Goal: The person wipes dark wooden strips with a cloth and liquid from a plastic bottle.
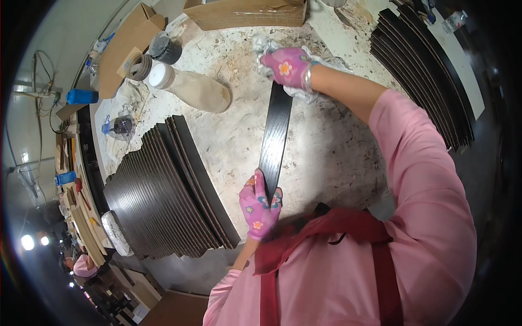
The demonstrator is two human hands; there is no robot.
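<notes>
A narrow dark strip of wood (274, 138) lies lengthwise on the stained white table, one end toward me. At its near end my left hand (260, 209), in a pink flowered glove, is closed round the strip. My right hand (287, 66), gloved the same way, bunches a crumpled whitish cloth (266, 48) over the strip's far end. That far end is hidden under the cloth and glove. Left of the strip, many similar dark strips (157, 190) lie side by side in a fanned row.
Another row of dark strips (421, 76) sits at the right edge. A big pale bottle (198, 91) with a white lid, a dark jar (165, 49) and a cardboard box (247, 15) stand along the far side. A person (85, 266) is in the left background.
</notes>
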